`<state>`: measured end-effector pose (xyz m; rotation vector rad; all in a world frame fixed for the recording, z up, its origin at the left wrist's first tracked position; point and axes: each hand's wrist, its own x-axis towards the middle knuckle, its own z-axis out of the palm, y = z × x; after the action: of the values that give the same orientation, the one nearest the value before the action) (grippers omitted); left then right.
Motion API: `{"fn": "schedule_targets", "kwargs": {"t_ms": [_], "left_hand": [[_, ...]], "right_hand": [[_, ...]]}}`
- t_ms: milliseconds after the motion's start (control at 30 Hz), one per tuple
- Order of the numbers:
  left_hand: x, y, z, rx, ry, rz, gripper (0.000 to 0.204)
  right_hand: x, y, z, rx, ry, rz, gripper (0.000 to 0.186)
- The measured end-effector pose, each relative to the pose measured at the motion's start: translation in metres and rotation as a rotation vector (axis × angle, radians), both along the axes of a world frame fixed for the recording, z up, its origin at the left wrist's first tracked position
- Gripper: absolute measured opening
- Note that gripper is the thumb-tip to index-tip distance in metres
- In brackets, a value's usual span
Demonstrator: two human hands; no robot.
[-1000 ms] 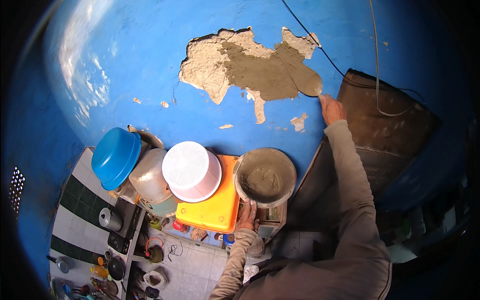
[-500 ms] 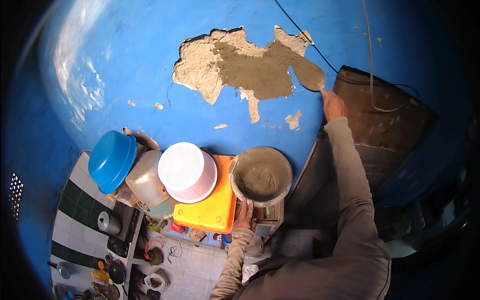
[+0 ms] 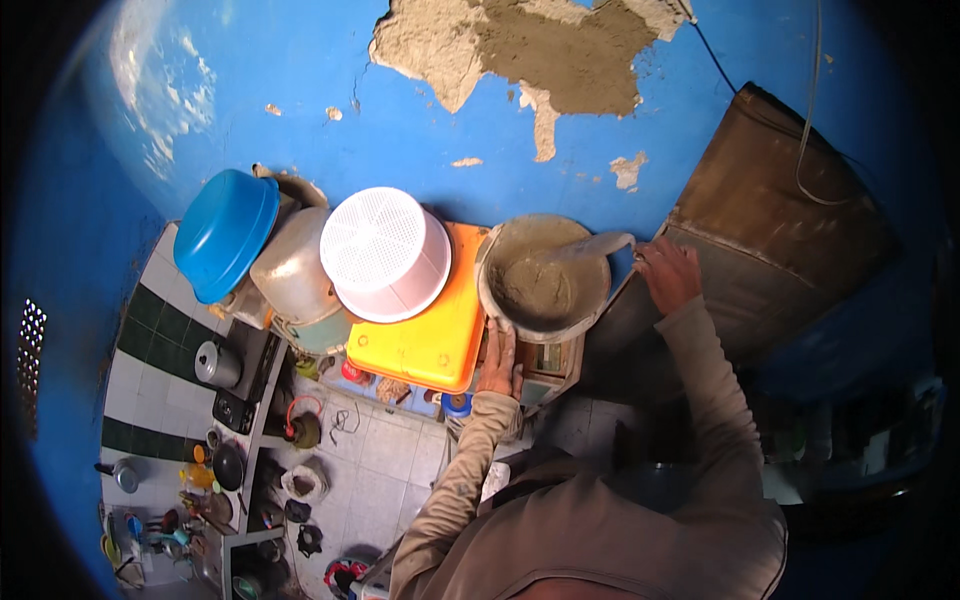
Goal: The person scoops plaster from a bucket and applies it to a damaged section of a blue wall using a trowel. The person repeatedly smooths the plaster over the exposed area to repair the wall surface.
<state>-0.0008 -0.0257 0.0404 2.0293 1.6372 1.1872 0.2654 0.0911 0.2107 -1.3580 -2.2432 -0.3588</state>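
A round grey basin (image 3: 601,290) holds wet mortar (image 3: 530,288) and stands near the wall. My right hand (image 3: 670,272) is closed at the end of a trowel (image 3: 592,246), whose pale blade, partly smeared by motion, reaches over the basin's right rim toward the mortar. Against the basin's near side rests my left hand (image 3: 499,362), its fingers stretched up beside the rim. On the blue wall above, a broken patch of bare plaster (image 3: 425,45) is partly covered with darker damp mortar (image 3: 560,60).
Left of the basin, a white perforated basket (image 3: 375,255) sits on an orange container (image 3: 420,350). A blue tub (image 3: 225,235) and a metal pot (image 3: 292,265) lie farther left. A brown panel (image 3: 780,190) leans at the right; a cable (image 3: 806,120) hangs over it.
My right hand has brought the trowel down from the wall patch to the basin. My left hand stays at the basin's near side. The view has tilted lower.
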Motion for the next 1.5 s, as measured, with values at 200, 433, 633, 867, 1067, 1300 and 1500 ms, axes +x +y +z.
{"fn": "schedule_targets", "kwargs": {"t_ms": [200, 433, 633, 867, 1067, 1300, 1500], "left_hand": [[0.001, 0.006, -0.014, -0.03, 0.185, -0.021, 0.078], [-0.002, 0.011, -0.019, -0.038, 0.183, -0.025, 0.073], [-0.007, 0.009, -0.02, -0.02, 0.224, -0.047, 0.072], [-0.007, 0.008, -0.012, -0.049, 0.317, -0.022, 0.07], [-0.01, 0.009, -0.017, -0.076, 0.314, -0.023, 0.073], [-0.009, 0.007, -0.016, -0.088, 0.279, -0.042, 0.075], [-0.008, 0.005, -0.016, -0.072, 0.26, -0.048, 0.075]], "right_hand": [[-0.027, 0.047, -0.031, 0.242, -0.374, 0.23, 0.01], [-0.057, 0.064, -0.084, 0.183, -0.62, 0.317, 0.012], [-0.073, 0.02, -0.106, -0.036, -0.379, 0.156, 0.021], [-0.061, 0.017, -0.108, -0.238, -0.021, -0.111, 0.028], [-0.036, 0.017, -0.115, -0.302, 0.347, -0.079, 0.028], [-0.003, 0.012, -0.137, -0.397, 0.923, 0.143, 0.031], [0.003, 0.004, -0.132, -0.37, 1.028, 0.161, 0.03]]}}
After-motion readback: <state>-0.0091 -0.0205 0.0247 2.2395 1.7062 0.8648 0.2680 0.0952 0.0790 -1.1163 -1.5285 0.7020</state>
